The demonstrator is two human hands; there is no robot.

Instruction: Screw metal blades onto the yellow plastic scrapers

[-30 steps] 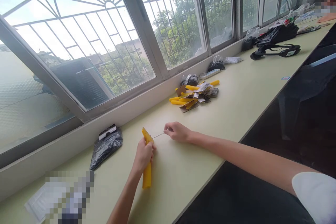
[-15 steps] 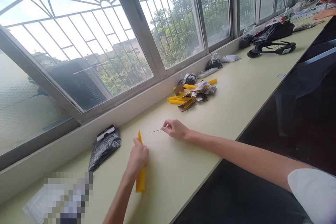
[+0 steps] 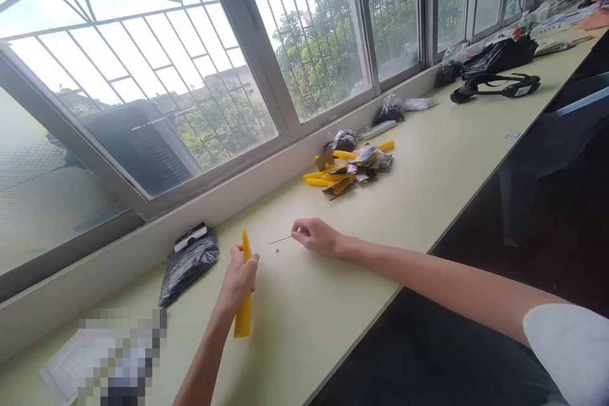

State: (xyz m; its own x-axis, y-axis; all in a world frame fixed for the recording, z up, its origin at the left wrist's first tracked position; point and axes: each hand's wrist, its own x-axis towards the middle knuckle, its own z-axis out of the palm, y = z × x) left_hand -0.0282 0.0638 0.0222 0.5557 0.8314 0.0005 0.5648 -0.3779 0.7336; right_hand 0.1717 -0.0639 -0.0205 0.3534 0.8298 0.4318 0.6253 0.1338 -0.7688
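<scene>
Right of the glossy, wrinkled black plastic bag, the left hand has its fingers wrapped around a long, smooth yellow piece that narrows at its far end. Farther right of that bag, the right hand pinches a thin, straight rod, its gripped end hidden by the fingers and its bare tip apart from the yellow piece. Beyond the bag to the right lies a loose heap of yellow tubes and flat, creased scraps.
</scene>
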